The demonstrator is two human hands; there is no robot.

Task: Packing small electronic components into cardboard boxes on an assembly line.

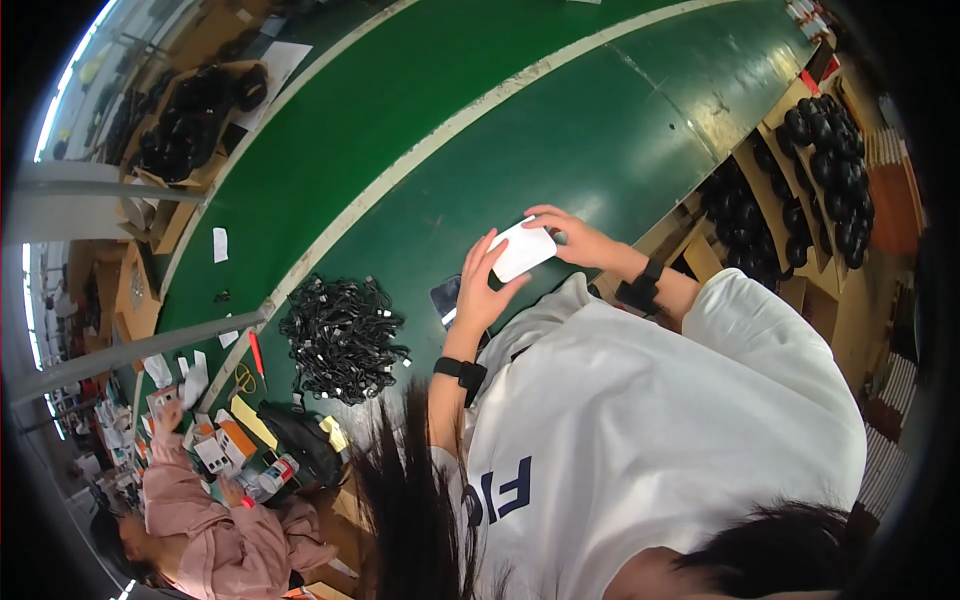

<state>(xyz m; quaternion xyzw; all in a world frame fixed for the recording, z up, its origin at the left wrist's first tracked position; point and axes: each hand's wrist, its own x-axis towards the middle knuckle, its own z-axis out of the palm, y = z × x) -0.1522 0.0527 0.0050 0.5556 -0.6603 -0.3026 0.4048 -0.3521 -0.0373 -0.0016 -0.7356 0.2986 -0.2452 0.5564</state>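
Between my two hands is a small white box-like item with a bright, plain top, tilted above the green table. My left hand grips its near left side, thumb and fingers around the edge. On the far right corner, the fingers of my right hand are curled against it. A dark smartphone lies on the table just beside my left wrist. Further left sits a large heap of black cables with small pale connectors.
A green conveyor belt with pale rails runs beyond the table. At left are a red pen, yellow scissors and a black bag. A co-worker in pink sits there. Cartons of black rounded items stand at right.
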